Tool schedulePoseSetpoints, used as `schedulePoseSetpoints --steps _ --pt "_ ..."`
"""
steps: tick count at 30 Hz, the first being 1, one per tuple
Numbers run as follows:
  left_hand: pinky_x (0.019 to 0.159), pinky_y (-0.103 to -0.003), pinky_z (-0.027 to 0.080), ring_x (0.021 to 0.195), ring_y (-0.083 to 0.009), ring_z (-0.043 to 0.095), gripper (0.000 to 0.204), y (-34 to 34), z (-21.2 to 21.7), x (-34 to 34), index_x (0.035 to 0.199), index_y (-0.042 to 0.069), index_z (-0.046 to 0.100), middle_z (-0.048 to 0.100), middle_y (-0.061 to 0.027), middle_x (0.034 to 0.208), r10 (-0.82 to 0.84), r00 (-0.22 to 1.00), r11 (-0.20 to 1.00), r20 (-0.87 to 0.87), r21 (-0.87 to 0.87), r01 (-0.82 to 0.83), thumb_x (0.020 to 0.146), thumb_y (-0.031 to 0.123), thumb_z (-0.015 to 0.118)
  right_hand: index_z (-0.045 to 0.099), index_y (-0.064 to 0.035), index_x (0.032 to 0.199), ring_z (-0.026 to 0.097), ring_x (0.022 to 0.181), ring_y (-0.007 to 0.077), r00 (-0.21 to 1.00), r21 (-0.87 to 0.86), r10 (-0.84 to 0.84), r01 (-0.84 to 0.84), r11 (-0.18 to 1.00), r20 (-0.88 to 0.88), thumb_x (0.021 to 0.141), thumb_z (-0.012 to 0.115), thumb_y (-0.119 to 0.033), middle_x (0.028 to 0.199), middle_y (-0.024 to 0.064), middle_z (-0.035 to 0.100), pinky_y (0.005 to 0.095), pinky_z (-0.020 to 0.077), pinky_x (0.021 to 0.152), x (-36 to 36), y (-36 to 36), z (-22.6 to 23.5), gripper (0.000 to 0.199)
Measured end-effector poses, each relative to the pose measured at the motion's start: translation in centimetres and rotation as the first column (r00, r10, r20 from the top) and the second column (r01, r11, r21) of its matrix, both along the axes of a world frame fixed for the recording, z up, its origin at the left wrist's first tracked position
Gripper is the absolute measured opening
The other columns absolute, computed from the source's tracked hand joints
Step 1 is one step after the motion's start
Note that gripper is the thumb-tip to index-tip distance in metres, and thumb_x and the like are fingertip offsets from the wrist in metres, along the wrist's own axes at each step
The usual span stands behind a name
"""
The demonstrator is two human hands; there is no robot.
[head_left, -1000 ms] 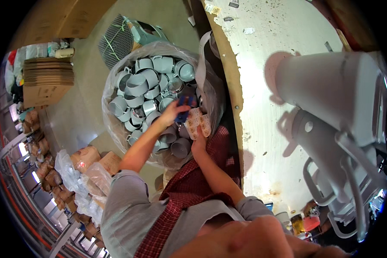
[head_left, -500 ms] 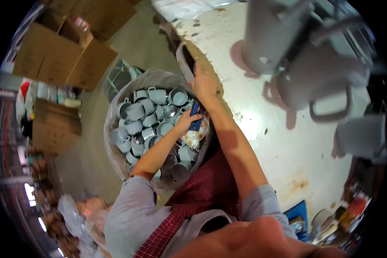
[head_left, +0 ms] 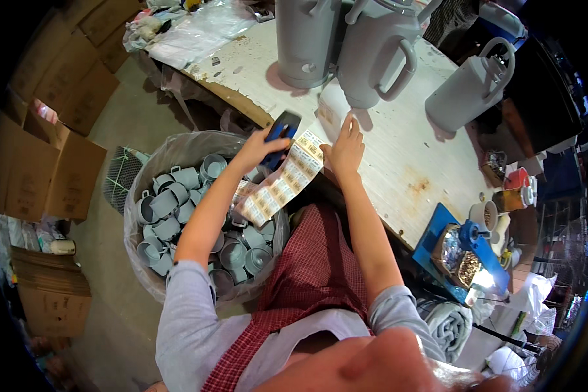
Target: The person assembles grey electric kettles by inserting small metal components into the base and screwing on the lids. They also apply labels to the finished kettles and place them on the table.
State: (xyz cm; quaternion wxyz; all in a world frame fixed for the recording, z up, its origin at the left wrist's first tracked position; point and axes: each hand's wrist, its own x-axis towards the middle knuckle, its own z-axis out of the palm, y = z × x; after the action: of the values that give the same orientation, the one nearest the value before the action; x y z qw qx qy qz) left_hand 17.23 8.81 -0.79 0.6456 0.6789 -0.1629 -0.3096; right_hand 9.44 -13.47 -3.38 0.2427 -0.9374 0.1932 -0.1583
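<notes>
My left hand (head_left: 258, 149) is closed around a dark blue hand tool (head_left: 282, 138), its kind unclear, above a lined bin of grey cups. A strip of printed stickers (head_left: 284, 185) hangs beside the tool and curves down over the cups. Along the table edge my right hand (head_left: 346, 151) has its fingers stretched out, with the thumb at the strip's upper edge. A pale sheet or roll (head_left: 333, 108) with faint print lies by those fingertips. Just beyond stands a large grey jug (head_left: 379, 59) with a handle, next to a tall grey one (head_left: 300, 42).
The bin's plastic liner (head_left: 139, 261) bulges beside my apron. Another grey jug (head_left: 465, 95) stands farther right on the white table (head_left: 379, 176). A blue board (head_left: 431, 245) with trays of small metal parts sits at the near right. Cardboard boxes (head_left: 72, 170) stack on the left.
My left hand has lifted the blue tool and sticker strip out of the bin. My right hand has drawn back from the far table edge, and the view has shifted to show more table.
</notes>
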Motion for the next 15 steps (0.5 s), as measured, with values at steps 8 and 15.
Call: schedulePoseSetpoints --steps 8,15 --pt "0.063 -0.031 0.055 0.073 -0.0182 0.065 0.039 -7.6 -0.3 7.2 0.111 -0.001 0.059 0.066 -0.0107 0.093 -0.296 0.911 0.951 -0.288 -0.181 0.252 0.099 0.033 0.045 0.022 0.0051 0.145 0.036 0.129 0.0456 0.956 -0.041 -0.013 0.026 0.999 0.293 0.061 0.085 -0.022 0.147 0.0311 0.026 0.0493 0.0323 0.104 -2.1 -1.4 -2.4 0.108" --pt "0.080 -0.030 0.053 0.095 -0.0167 0.065 0.039 -14.1 -1.2 8.1 0.120 -0.002 0.056 0.066 -0.0118 0.106 -0.362 0.871 0.925 -0.332 -0.246 0.290 0.098 0.030 0.049 0.025 -0.0021 0.145 0.034 0.130 0.0443 0.963 -0.030 0.002 0.006 1.000 0.269 0.060 0.085 -0.020 0.146 0.0298 0.027 0.0505 0.0293 0.106 -2.6 -1.9 -1.5 0.106"
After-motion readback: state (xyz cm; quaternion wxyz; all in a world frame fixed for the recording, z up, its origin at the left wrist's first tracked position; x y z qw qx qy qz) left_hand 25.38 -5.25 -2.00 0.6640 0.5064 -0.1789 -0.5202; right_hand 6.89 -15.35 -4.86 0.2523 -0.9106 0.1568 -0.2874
